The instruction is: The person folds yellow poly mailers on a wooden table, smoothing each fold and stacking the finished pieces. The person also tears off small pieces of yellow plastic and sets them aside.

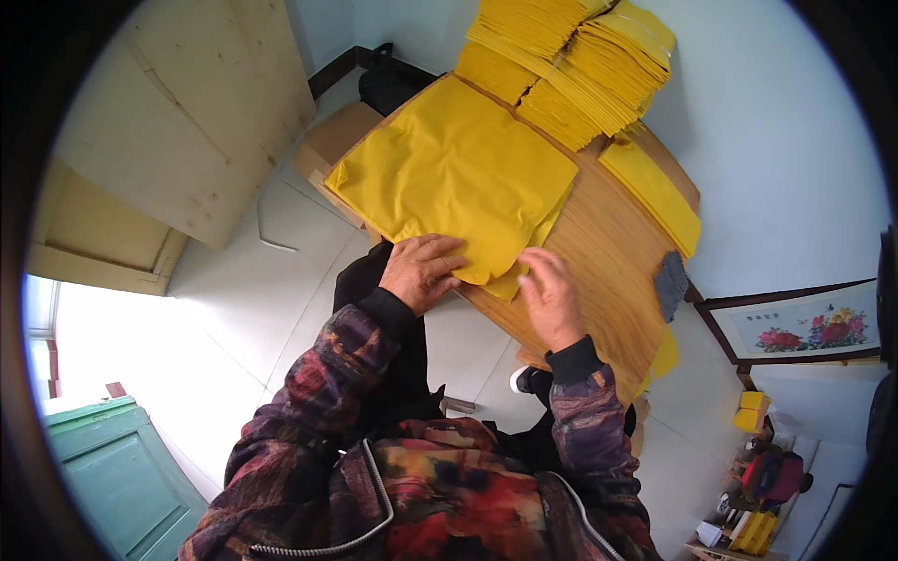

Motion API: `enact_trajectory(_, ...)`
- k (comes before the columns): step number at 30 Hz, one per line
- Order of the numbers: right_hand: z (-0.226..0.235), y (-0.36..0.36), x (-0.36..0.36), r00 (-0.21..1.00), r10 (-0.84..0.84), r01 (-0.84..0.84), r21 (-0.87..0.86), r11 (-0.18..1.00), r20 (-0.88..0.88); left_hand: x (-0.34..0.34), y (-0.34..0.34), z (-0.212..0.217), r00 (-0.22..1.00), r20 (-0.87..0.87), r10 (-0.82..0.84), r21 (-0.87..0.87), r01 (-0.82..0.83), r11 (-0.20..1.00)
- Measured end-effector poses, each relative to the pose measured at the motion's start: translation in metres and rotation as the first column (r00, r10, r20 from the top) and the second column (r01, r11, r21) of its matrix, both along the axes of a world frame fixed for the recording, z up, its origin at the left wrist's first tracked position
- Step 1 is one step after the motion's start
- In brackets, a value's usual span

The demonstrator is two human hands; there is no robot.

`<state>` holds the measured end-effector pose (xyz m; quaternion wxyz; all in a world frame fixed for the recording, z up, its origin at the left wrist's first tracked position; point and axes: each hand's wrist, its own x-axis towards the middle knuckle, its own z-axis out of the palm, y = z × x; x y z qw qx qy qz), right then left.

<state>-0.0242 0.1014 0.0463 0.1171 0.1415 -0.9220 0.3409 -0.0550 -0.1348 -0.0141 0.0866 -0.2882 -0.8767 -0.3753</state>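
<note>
A wide yellow sheet or bag (pixel 449 159), slightly creased, lies on the wooden table, with another yellow layer showing beneath its right edge and near corner. My left hand (pixel 423 271) rests on its near edge, palm down, fingers stretched over the material. Just right of the lifted near corner is my right hand (pixel 554 297). Its thumb and forefinger are apart, with nothing visible between them; the other fingers curl and are partly hidden.
Tall bundles of folded yellow material (pixel 589 65) stand at the table's (pixel 599 252) far side. A flat yellow stack (pixel 655 194) and a grey cloth (pixel 670 285) lie along the right edge. A framed flower picture (pixel 804 323) leans at right; wooden boards (pixel 187 103) stand left.
</note>
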Motion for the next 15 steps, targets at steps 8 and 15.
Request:
enact_trajectory(8, -0.020, 0.003, 0.029, 0.993, -0.034, 0.021, 0.122, 0.992, 0.109, -0.004, 0.008, -0.003, 0.989, -0.068, 0.132, 0.146, -0.121, 0.982)
enact_trajectory(15, -0.030, -0.015, 0.019, 0.999, -0.026, 0.031, 0.331, 0.943, -0.022, -0.011, 0.017, 0.010, 0.963, 0.018, 0.270, 0.214, -0.268, 0.939)
